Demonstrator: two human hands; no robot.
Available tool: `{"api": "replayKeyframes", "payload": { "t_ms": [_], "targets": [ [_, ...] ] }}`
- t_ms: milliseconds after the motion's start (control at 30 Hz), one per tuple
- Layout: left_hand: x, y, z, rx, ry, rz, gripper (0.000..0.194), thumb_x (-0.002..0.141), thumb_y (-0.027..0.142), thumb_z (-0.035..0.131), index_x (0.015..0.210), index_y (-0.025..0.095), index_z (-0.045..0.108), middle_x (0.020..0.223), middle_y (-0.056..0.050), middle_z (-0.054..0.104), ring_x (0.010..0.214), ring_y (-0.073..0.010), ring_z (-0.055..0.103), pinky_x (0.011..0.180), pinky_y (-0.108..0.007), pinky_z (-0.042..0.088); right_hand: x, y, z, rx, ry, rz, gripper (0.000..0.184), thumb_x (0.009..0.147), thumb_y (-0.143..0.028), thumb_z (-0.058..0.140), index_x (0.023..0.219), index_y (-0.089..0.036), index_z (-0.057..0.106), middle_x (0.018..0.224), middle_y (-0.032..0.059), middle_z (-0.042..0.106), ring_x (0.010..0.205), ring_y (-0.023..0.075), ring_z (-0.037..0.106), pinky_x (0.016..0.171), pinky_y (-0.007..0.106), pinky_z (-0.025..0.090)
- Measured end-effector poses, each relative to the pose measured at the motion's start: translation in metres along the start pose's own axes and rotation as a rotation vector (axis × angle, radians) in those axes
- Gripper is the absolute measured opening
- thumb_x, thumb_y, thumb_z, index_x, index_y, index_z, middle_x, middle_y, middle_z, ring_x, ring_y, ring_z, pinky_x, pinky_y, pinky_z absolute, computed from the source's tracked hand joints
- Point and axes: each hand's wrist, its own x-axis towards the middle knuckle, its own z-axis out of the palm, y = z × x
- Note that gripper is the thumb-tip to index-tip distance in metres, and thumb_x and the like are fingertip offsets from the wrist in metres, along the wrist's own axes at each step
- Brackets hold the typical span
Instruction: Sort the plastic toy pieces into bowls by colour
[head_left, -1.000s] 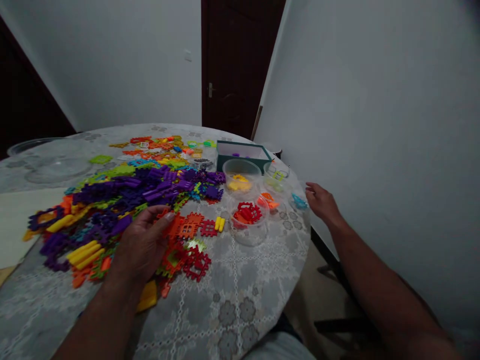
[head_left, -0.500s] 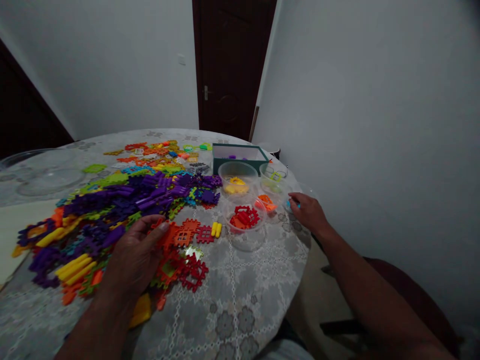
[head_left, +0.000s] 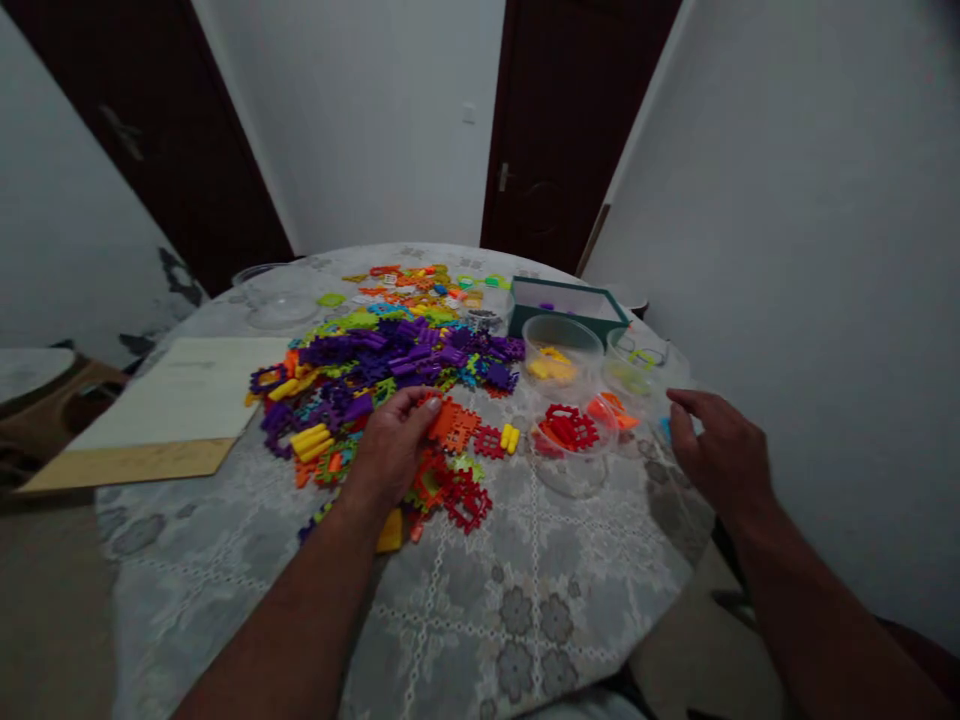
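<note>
My left hand (head_left: 394,445) is closed, with thumb and fingers pinching an orange notched interlocking building piece (head_left: 452,424) above the pile. At the table's right side my right hand (head_left: 724,450) hangs with thumb and index finger apart and nothing visible between them. Just left of its thumb is a small blue piece (head_left: 666,428), in or beside a clear container that is hard to make out. Near it, orange pieces (head_left: 613,411) lie by a clear tub holding red pieces (head_left: 568,430). A dark red square piece (head_left: 490,441) and two yellow rods (head_left: 510,438) rest between the left hand and that tub.
A big mixed pile of purple, green and yellow pieces (head_left: 405,345) covers the table's middle. Behind the tubs stands a dark green box (head_left: 570,305). One tub holds yellow pieces (head_left: 551,367), another light green ones (head_left: 634,377). A pale board (head_left: 180,390) lies at left.
The view has turned left, so everything sits further right. My right hand's fingers have parted and drawn back from the blue piece. My left hand still holds the orange piece.
</note>
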Motion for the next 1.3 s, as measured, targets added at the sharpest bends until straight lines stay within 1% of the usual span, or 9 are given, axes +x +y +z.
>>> {"api": "replayKeyframes", "payload": {
  "t_ms": [133, 333, 467, 567, 733, 867, 967, 1100, 1300],
  "targets": [
    [0.001, -0.006, -0.003, 0.070, -0.033, 0.025, 0.038, 0.075, 0.044, 0.088, 0.103, 0.021, 0.076, 0.080, -0.001, 0.071, 0.064, -0.0156, 0.062, 0.060, -0.024, 0.049, 0.009, -0.071, -0.016, 0.285, -0.050, -0.106, 0.025, 0.101, -0.027, 0.056, 0.118, -0.024, 0.074, 0.114, 0.0109, 0.079, 0.103, 0.0273, 0.076, 0.094, 0.044, 0.062],
    [-0.004, -0.001, -0.003, 0.132, -0.118, 0.109, 0.027, 0.077, 0.038, 0.088, 0.093, 0.021, 0.073, 0.077, 0.000, 0.069, 0.064, -0.0141, 0.060, 0.060, -0.023, 0.046, 0.013, -0.167, -0.006, 0.718, -0.357, -0.291, 0.035, 0.104, -0.020, 0.056, 0.138, -0.025, 0.064, 0.126, 0.0092, 0.075, 0.106, 0.0214, 0.075, 0.092, 0.040, 0.063],
    [-0.005, 0.001, -0.004, 0.173, -0.186, 0.175, 0.026, 0.077, 0.038, 0.089, 0.090, 0.021, 0.075, 0.080, -0.002, 0.072, 0.071, -0.0169, 0.065, 0.067, -0.025, 0.050, 0.015, -0.203, 0.010, 0.881, -0.443, -0.361, 0.036, 0.104, -0.017, 0.057, 0.138, -0.026, 0.064, 0.130, 0.0087, 0.074, 0.119, 0.0211, 0.070, 0.102, 0.042, 0.059],
    [-0.006, 0.003, -0.002, 0.214, -0.221, 0.203, 0.023, 0.079, 0.040, 0.087, 0.089, 0.021, 0.077, 0.086, -0.004, 0.076, 0.079, -0.0198, 0.068, 0.074, -0.028, 0.053, 0.014, -0.213, 0.016, 0.917, -0.435, -0.339, 0.029, 0.104, -0.015, 0.057, 0.128, -0.025, 0.070, 0.123, 0.0079, 0.075, 0.115, 0.0200, 0.070, 0.100, 0.039, 0.058],
    [-0.010, 0.004, -0.001, 0.341, -0.234, 0.240, 0.028, 0.088, 0.048, 0.077, 0.093, 0.021, 0.080, 0.083, -0.005, 0.075, 0.076, -0.0195, 0.066, 0.069, -0.028, 0.051, 0.016, -0.191, 0.015, 0.841, -0.299, -0.201, 0.021, 0.102, -0.015, 0.058, 0.114, -0.022, 0.073, 0.109, 0.0076, 0.076, 0.102, 0.0196, 0.072, 0.090, 0.036, 0.059],
    [-0.007, 0.001, -0.006, 0.416, -0.163, 0.278, 0.032, 0.090, 0.051, 0.074, 0.101, 0.020, 0.077, 0.088, -0.004, 0.075, 0.081, -0.0193, 0.067, 0.072, -0.029, 0.052, 0.022, -0.146, 0.016, 0.582, -0.187, -0.184, 0.018, 0.102, -0.020, 0.057, 0.109, -0.021, 0.073, 0.109, 0.0101, 0.077, 0.103, 0.0243, 0.071, 0.094, 0.043, 0.057],
    [-0.005, 0.001, -0.007, 0.425, -0.127, 0.316, 0.032, 0.093, 0.050, 0.069, 0.099, 0.019, 0.075, 0.087, -0.003, 0.073, 0.079, -0.0187, 0.066, 0.071, -0.029, 0.052, 0.025, -0.109, 0.018, 0.397, -0.171, -0.215, 0.019, 0.101, -0.023, 0.056, 0.107, -0.020, 0.074, 0.109, 0.0124, 0.078, 0.103, 0.0279, 0.071, 0.098, 0.048, 0.056],
    [-0.007, 0.003, -0.005, 0.487, -0.055, 0.362, 0.026, 0.094, 0.044, 0.066, 0.095, 0.018, 0.073, 0.078, -0.001, 0.069, 0.071, -0.0170, 0.063, 0.066, -0.028, 0.050, 0.022, -0.073, 0.018, 0.286, -0.154, -0.171, 0.021, 0.102, -0.024, 0.054, 0.106, -0.019, 0.075, 0.109, 0.0138, 0.079, 0.102, 0.0291, 0.072, 0.097, 0.049, 0.056],
    [-0.007, 0.002, -0.007, 0.572, 0.035, 0.416, 0.024, 0.093, 0.041, 0.067, 0.096, 0.019, 0.074, 0.080, -0.001, 0.070, 0.071, -0.0167, 0.063, 0.068, -0.028, 0.051, 0.012, -0.061, 0.016, 0.286, -0.192, -0.159, 0.024, 0.102, -0.025, 0.053, 0.109, -0.018, 0.075, 0.110, 0.0140, 0.079, 0.103, 0.0282, 0.073, 0.098, 0.047, 0.056]
  ]
}}
